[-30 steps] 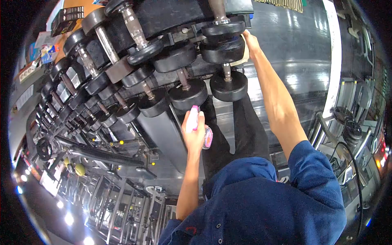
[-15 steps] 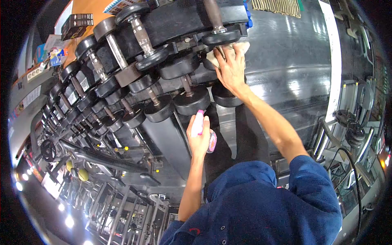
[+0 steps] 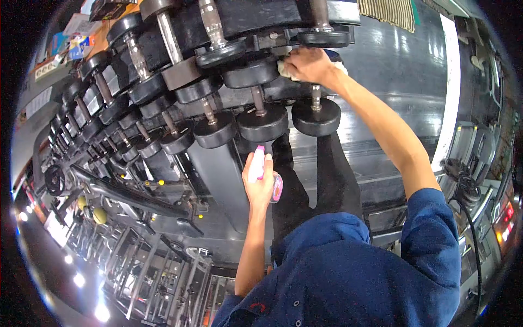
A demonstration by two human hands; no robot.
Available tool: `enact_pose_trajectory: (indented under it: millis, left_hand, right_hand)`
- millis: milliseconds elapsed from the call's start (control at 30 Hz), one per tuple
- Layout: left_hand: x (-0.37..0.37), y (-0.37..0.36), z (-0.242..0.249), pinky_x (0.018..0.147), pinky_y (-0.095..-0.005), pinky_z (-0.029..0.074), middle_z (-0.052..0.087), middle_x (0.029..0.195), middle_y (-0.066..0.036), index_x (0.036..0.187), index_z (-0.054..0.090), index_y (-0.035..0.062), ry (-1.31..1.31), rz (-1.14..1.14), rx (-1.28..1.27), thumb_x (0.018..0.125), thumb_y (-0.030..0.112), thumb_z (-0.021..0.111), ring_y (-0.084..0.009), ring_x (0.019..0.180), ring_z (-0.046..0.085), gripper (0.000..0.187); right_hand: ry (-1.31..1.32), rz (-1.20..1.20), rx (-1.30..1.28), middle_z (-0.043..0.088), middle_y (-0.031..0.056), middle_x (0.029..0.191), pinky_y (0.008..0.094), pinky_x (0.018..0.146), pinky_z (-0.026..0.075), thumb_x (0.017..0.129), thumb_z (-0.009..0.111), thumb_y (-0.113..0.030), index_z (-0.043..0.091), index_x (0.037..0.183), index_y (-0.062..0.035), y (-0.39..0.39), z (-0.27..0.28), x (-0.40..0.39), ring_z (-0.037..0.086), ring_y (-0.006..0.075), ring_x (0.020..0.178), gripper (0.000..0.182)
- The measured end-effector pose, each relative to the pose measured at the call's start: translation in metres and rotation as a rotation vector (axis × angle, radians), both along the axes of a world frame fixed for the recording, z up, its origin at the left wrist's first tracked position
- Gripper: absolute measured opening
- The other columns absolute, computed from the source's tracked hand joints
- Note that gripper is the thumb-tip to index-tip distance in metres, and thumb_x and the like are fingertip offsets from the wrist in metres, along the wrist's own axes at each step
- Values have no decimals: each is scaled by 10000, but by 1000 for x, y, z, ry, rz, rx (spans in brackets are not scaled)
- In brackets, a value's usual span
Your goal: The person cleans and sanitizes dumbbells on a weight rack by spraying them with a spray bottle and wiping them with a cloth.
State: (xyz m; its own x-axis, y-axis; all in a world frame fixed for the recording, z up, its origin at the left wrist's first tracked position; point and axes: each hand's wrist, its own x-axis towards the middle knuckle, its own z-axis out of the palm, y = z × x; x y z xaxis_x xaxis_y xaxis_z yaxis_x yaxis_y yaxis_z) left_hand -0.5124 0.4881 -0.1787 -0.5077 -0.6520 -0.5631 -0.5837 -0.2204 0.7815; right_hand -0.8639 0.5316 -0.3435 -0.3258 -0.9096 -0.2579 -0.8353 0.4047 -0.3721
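Observation:
My left hand is wrapped round a spray bottle with a pink and white trigger head, held low in front of the dumbbell rack. My right hand is closed on a pale cloth, at the far head of the end dumbbell in the lower row. That head is mostly hidden behind the hand. Just left of the cloth sits the neighbouring dumbbell. Above my right hand is the head of an upper-row dumbbell.
More dumbbells fill the two-tier rack toward the left. A striped cloth lies at the top right. Beneath the rack is a black padded bench. Gym machines stand at the right.
My right hand has turned and shifted slightly, with the cloth now bunched beside the dumbbell head. The end dumbbell's handle has come into sight. My left hand keeps the spray bottle.

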Motion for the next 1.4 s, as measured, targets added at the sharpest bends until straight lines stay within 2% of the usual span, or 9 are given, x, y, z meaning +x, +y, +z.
enact_pose_trajectory:
  millis: [200, 300, 367, 433, 733, 933, 1067, 1133, 1400]
  left_hand:
    - [5, 2, -11, 599, -248, 529, 633, 874, 9, 1213, 693, -18, -30, 37, -6, 1100, 133, 715, -56, 653, 634, 190]
    - [8, 6, -10, 600, -247, 527, 635, 875, 10, 1218, 695, -20, -47, 56, 6, 1102, 139, 714, -54, 656, 638, 197]
    - [6, 8, -9, 601, -247, 526, 637, 875, 12, 1204, 694, -19, -43, 59, -4, 1103, 143, 713, -53, 657, 642, 192]
    - [6, 8, -8, 602, -246, 526, 633, 873, 14, 1173, 687, -16, -55, 59, -8, 1103, 141, 712, -53, 658, 642, 174]
    - [11, 19, -7, 592, -252, 526, 623, 895, 6, 1184, 696, -21, -37, 75, 10, 1103, 131, 710, -62, 652, 638, 173]
    - [2, 25, 9, 604, -252, 536, 629, 913, 10, 1276, 707, -23, 14, -10, 23, 1102, 160, 730, -56, 654, 626, 254]
    - [-18, 27, 30, 581, -301, 513, 581, 790, 0, 1041, 666, -6, 113, -32, 14, 1104, 180, 716, -75, 639, 614, 202]
    - [-11, 25, 26, 654, -331, 524, 592, 820, -43, 1149, 700, -18, 121, -118, -5, 1058, 132, 726, -111, 700, 616, 178]
    - [9, 9, 50, 601, -277, 577, 641, 881, -2, 1244, 715, -9, 245, -355, -78, 1099, 218, 728, -79, 678, 639, 270]
  right_hand:
    - [-286, -162, 137, 773, 192, 1174, 480, 1044, 593, 1088, 573, -436, 736, 1191, -68, -30, -19, -21, 737, 412, 1122, 415]
    - [722, 581, 317, 734, 73, 1103, 429, 1047, 594, 1129, 545, -302, 684, 1185, -84, -27, -95, -47, 721, 297, 1105, 264]
    - [670, 368, 228, 748, 81, 1114, 455, 1040, 587, 1109, 572, -342, 711, 1226, -102, -16, -91, -57, 712, 302, 1127, 301]
    - [238, -108, -31, 751, 107, 1120, 474, 1027, 578, 1074, 621, -424, 727, 1241, -115, -5, -44, -67, 702, 328, 1135, 367]
    - [-272, -277, 83, 694, 205, 1498, 491, 1170, 511, 1022, 683, -647, 698, 1481, -159, 35, -29, -67, 647, 383, 1391, 671]
    - [-128, -290, -403, 743, 232, 1257, 525, 1078, 539, 1001, 735, -128, 738, 1310, -25, 85, 49, -17, 682, 456, 1229, 326]
    - [-292, -564, -386, 697, 223, 1300, 490, 1118, 513, 984, 722, -96, 734, 1309, -26, 126, 93, 42, 637, 454, 1261, 333]
    - [-626, -600, -190, 663, 204, 1387, 449, 1160, 471, 1030, 712, -166, 726, 1338, -25, 165, 89, 65, 595, 403, 1340, 338]
    - [-1406, -1398, -1030, 472, 71, 1697, 533, 1196, 423, 1110, 615, -425, 616, 1557, -99, 230, 227, 183, 512, 214, 1443, 553]
